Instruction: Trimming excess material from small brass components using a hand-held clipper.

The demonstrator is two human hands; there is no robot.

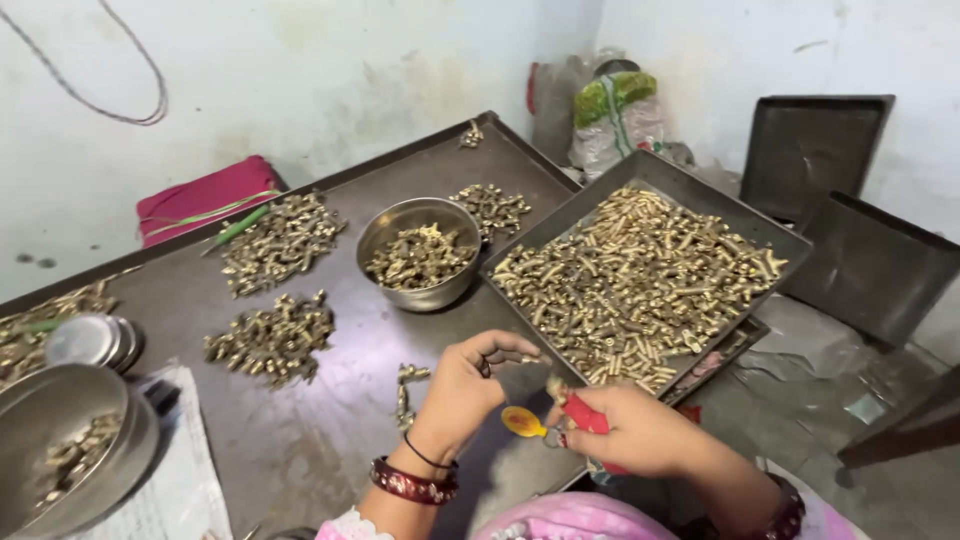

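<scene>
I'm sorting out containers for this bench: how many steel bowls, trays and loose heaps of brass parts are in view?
Steel bowls: 2, one mid-table, one at the left edge.
Trays: 4, one full of brass parts, another under it, two dark ones by the wall.
Loose heaps: 5 clear ones on the table.
Total: 11.

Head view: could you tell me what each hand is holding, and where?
Right hand grips a red-handled tool by its handle. Left hand has fingers curled; whether it holds anything cannot be told.
</scene>
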